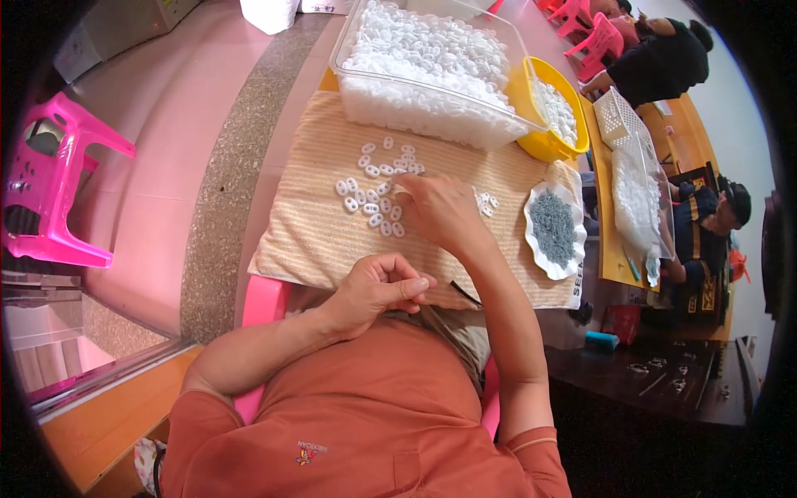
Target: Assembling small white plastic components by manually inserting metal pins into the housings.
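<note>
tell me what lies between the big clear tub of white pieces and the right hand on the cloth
In the head view, loose white pieces lie scattered on the striped cloth between the clear tub and the right hand.

- We see that the person wears a short-sleeved shirt (374,423) in a rust-orange colour.
- On the chest of the shirt there is a small embroidered emblem (309,453) in several colours, with a line of small letters beside it.
- The sleeves end above the elbow; the right sleeve (535,444) has a stitched hem that makes a slightly lighter band.
- Both forearms are bare, and so are the left hand (378,289) and the right hand (440,209).
- We find no watch, ring or glove on the hands or wrists.
- A bit of olive-grey cloth (452,328) shows at the lap.
</note>
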